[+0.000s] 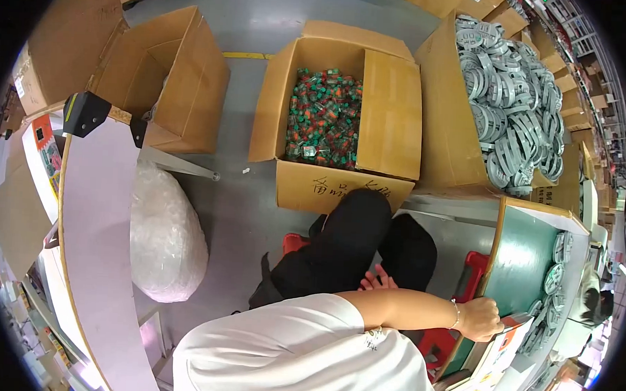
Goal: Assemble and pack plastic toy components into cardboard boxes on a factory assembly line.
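Observation:
My left hand [481, 319] reaches across to the right, with a thin bracelet at its wrist. Its fingers are curled closed over the near part of the green-topped table [516, 253], beside printed flat boxes or sheets [496, 361]; what they hold, if anything, is hidden. Partly covered by my left forearm, my right hand [378, 278] rests near my lap, fingers apart and no object visible in it. Several grey ring-shaped plastic parts [553, 279] lie along the table's far right side.
Ahead stands an open carton [347, 190] of small green, red and clear pieces [323, 115]. A tall carton [445, 117] of grey plastic parts [516, 106] is at its right. At left are another open carton [192, 85], a filled plastic bag [168, 238] and a pale tabletop [98, 242].

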